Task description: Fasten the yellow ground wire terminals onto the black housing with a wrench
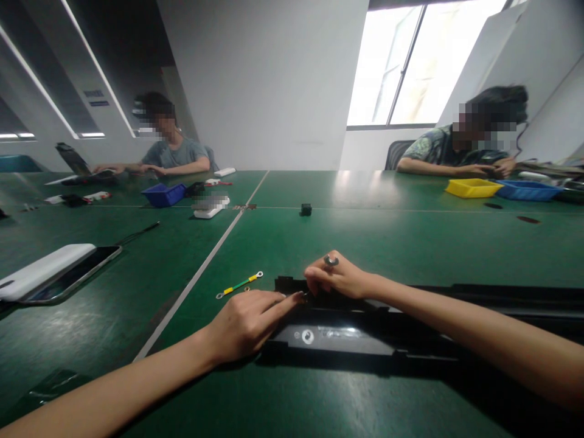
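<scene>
A long black part [356, 339] with raised edges lies across the green table in front of me. My left hand [250, 319] rests at its left end, fingers pointing right, the index fingertip at a small shiny piece. Curled fingers of my right hand [335, 277] meet that spot from the far side; a metal ring sits on one finger. Whatever is pinched there is too small to name. Just beyond my left hand lies a green and yellow wire [239, 285] with ring terminals at both ends, with a tiny brass-coloured ring [247, 289] beside it.
A phone [73, 277] and a white case lie at the left. Farther back are a blue bin [164, 194], a small black block [306, 210], a yellow bin [472, 188] and another blue bin [529, 190]. Two people sit across the table [387, 243].
</scene>
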The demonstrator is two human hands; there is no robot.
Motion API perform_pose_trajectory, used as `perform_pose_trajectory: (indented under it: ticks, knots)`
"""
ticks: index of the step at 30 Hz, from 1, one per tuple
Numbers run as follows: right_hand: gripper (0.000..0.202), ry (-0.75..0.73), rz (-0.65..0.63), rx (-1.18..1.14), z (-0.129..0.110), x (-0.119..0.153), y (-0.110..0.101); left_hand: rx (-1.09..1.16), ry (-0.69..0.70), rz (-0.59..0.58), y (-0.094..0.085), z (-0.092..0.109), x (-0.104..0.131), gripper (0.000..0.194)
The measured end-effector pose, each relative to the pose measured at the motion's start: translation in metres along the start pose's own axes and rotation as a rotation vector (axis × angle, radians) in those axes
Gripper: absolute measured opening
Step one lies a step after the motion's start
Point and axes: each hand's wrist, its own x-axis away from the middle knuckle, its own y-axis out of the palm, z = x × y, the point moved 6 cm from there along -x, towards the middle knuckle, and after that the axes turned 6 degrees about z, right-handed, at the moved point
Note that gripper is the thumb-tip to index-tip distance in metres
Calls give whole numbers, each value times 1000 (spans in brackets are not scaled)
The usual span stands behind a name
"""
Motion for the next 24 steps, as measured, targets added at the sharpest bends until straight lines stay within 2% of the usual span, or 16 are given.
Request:
perform_pose_trajectory:
  ticks: [13, 24]
  knots:
    - [46, -1, 25, -17, 3, -1, 0, -1, 8, 14, -1, 0, 0, 38]
    - [50, -24, 27, -18, 4, -2, 1, 4, -4, -7, 1, 0, 0, 37]
